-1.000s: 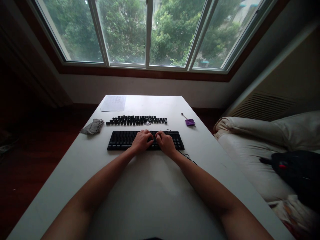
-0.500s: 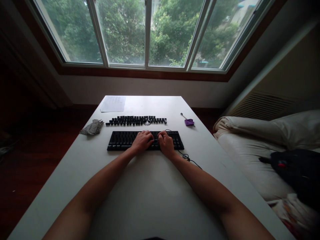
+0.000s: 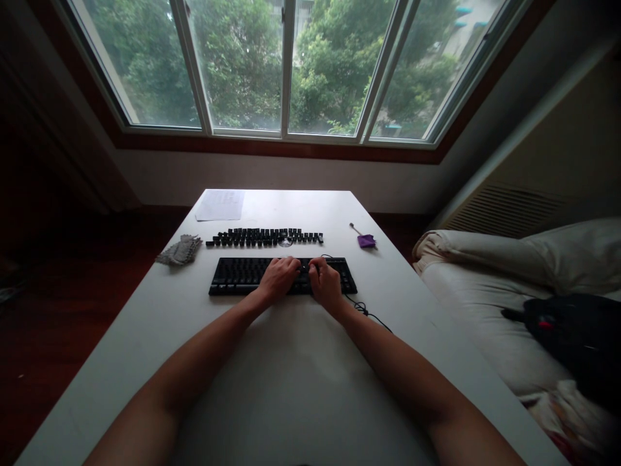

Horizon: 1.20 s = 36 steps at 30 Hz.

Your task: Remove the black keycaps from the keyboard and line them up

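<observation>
A black keyboard point(image 3: 237, 276) lies across the middle of the white table point(image 3: 291, 382). My left hand point(image 3: 279, 278) rests on its centre with the fingers curled in. My right hand point(image 3: 325, 282) sits just to the right on the keys, fingers bent and pressed together. The fingertips of both hands meet over one spot on the keys, and what they pinch there is too small to make out. Behind the keyboard, loose black keycaps point(image 3: 262, 237) lie in neat rows.
A small purple tool point(image 3: 366, 241) lies at the back right of the table, a sheet of paper point(image 3: 220, 204) at the far edge and a grey cloth point(image 3: 179, 250) at the left edge. The keyboard cable point(image 3: 369, 312) trails right. A bed point(image 3: 485, 310) with a black bag point(image 3: 577, 336) adjoins the table's right side.
My hands have drawn closer together over the keyboard's middle, the right hand shifting slightly left. The view has tilted down a little.
</observation>
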Tool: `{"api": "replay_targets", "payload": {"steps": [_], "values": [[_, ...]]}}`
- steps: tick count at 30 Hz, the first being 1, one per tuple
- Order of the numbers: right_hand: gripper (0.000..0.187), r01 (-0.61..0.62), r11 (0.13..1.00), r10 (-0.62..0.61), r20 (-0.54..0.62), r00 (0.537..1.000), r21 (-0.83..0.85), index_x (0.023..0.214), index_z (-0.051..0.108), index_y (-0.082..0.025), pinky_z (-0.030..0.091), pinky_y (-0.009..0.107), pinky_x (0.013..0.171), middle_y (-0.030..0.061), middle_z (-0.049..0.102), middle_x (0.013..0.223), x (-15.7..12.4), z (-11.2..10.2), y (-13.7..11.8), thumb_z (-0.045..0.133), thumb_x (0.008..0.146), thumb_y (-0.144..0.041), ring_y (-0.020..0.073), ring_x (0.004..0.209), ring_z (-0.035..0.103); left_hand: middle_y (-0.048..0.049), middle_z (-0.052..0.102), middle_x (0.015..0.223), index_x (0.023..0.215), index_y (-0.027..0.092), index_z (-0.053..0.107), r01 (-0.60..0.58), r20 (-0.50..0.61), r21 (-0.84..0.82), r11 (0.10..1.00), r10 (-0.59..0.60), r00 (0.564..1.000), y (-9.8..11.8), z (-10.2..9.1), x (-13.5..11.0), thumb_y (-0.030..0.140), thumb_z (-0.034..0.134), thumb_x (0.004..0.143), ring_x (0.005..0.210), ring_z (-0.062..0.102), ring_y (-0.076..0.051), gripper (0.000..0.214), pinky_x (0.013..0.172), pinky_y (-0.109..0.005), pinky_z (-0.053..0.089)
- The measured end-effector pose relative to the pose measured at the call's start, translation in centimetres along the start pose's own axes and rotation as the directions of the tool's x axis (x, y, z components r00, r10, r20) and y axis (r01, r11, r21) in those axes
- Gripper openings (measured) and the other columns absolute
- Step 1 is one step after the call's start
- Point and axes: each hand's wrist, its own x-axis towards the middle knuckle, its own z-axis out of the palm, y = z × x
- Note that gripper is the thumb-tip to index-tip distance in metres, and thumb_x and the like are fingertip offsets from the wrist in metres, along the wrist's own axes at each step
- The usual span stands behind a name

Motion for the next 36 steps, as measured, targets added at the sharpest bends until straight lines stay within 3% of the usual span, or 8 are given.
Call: {"api": "replay_targets", "payload": {"steps": [6,11,15,24,36], "values": [[0.025,0.046,0.995,-0.051,-0.055,0.997,-0.093,0.096,0.062,-0.018,0.041,0.028,0.072,0.0065,0.069,0.081,0.0,-0.5,0.1,0.04,0.1,-0.029,0.019,0.072,0.061,-0.0081,0.065,0.11,0.114,0.022,0.056,0.016,-0.024,0.038,0.999,-0.015,1.0,-0.9,-0.1,0.0,0.027,0.051,0.101,0.103,0.061,-0.025,0.014,0.091,-0.038,0.041],[0.025,0.03,0.995,-0.035,-0.05,0.998,-0.099,0.096,0.063,-0.019,0.041,0.028,0.071,0.0058,0.068,0.079,0.1,-1.3,0.6,0.041,0.099,-0.029,0.019,0.071,0.061,-0.0081,0.065,0.108,0.111,0.022,0.06,0.117,-0.048,0.038,0.992,-0.115,0.992,-3.1,-0.7,0.4,0.027,0.056,0.099,0.099,0.06,-0.025,0.014,0.087,-0.037,0.042],[0.025,0.022,0.997,-0.025,-0.039,0.999,-0.072,0.096,0.063,-0.019,0.04,0.028,0.07,0.0039,0.065,0.075,-0.1,-1.5,0.9,0.04,0.099,-0.03,0.0182,0.069,0.06,-0.0094,0.062,0.113,0.105,0.022,0.066,0.148,-0.064,0.028,0.989,-0.146,0.987,-5.0,-0.8,2.2,0.028,0.061,0.094,0.105,0.055,-0.026,0.013,0.09,-0.039,0.042],[0.025,0.058,0.998,-0.058,-0.035,0.998,-0.005,0.095,0.063,-0.019,0.041,0.028,0.069,0.0032,0.064,0.074,0.0,-2.3,2.0,0.041,0.098,-0.03,0.0175,0.067,0.059,-0.0116,0.061,0.117,0.102,0.024,0.072,0.204,-0.113,0.076,0.976,-0.195,0.974,-7.5,0.9,6.8,0.028,0.062,0.09,0.116,0.048,-0.032,0.015,0.096,-0.045,0.039],[0.023,0.057,0.998,-0.057,-0.008,0.998,0.031,0.094,0.063,-0.019,0.043,0.027,0.07,0.0047,0.067,0.077,-0.1,-2.2,2.0,0.043,0.096,-0.029,0.0176,0.069,0.06,-0.0115,0.061,0.117,0.098,0.025,0.074,0.213,-0.062,0.096,0.972,-0.208,0.976,-9.2,2.1,8.2,0.025,0.064,0.086,0.117,0.046,-0.032,0.015,0.1,-0.046,0.038]]}}
